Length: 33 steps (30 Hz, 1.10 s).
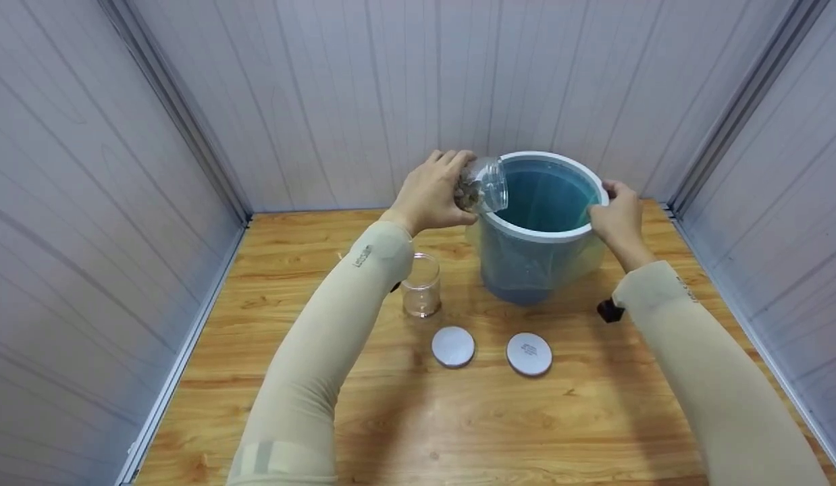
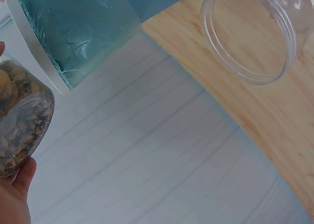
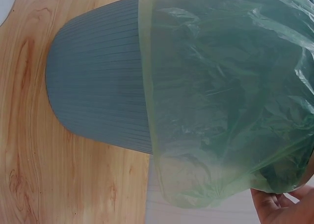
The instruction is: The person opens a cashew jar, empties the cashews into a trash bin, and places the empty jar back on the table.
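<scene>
My left hand (image 1: 431,194) grips a clear plastic jar (image 1: 482,186) holding brownish bits, tipped sideways with its mouth over the rim of a blue-grey bin (image 1: 526,270). The bin has a white rim ring (image 1: 546,234) and a green plastic liner (image 3: 225,96). In the left wrist view the jar (image 2: 19,121) shows its filled bottom beside my thumb. My right hand (image 1: 617,217) holds the bin's rim on the right side. An empty clear jar (image 1: 421,287) stands upright on the wooden table (image 1: 404,418) below my left forearm; the left wrist view shows the empty jar (image 2: 248,35) from above.
Two round white lids (image 1: 453,346) (image 1: 529,353) lie on the table in front of the bin. A small black object (image 1: 610,310) sits under my right forearm. White panelled walls (image 1: 323,88) close in the table on three sides.
</scene>
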Available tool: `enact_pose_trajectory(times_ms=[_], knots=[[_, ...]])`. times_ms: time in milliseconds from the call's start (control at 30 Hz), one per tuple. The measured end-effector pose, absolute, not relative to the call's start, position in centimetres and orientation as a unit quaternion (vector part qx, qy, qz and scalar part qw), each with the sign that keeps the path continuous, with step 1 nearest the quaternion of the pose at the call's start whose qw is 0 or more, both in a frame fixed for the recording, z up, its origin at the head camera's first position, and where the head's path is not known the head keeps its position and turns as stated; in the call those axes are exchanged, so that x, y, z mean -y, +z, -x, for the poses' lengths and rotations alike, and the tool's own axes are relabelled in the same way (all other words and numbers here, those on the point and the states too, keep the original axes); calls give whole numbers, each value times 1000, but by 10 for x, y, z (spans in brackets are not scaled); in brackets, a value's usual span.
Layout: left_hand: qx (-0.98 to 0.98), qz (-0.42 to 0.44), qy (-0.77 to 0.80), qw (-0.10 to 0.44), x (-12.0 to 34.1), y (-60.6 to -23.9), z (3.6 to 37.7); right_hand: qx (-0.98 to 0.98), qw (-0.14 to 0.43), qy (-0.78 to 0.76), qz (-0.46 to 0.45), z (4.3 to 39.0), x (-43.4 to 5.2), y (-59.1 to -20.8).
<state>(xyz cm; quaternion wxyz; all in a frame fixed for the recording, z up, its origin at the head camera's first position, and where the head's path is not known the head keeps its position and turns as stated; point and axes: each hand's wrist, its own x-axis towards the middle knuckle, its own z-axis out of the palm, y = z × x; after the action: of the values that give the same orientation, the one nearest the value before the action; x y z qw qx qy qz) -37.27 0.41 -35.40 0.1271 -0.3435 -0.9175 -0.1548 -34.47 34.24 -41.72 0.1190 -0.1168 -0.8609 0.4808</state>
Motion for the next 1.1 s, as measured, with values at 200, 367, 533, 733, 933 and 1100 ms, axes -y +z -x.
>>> enact_pose_trajectory(times_ms=[200, 367, 533, 733, 933, 1100], knots=[[919, 348, -137, 127, -8, -351, 374, 862, 129, 479, 107, 346, -344, -419], [920, 351, -116, 131, -12, -349, 376, 860, 125, 482, 109, 345, -344, -420], [921, 353, -104, 129, -17, -347, 376, 859, 121, 484, 113, 344, -343, -419], [923, 351, -80, 137, -21, -347, 377, 857, 112, 490, 115, 343, -342, -418], [921, 351, -74, 151, -24, -345, 378, 857, 108, 492, 112, 344, -342, -418], [918, 356, -68, 160, -26, -343, 379, 861, 120, 482, 110, 345, -343, -418]])
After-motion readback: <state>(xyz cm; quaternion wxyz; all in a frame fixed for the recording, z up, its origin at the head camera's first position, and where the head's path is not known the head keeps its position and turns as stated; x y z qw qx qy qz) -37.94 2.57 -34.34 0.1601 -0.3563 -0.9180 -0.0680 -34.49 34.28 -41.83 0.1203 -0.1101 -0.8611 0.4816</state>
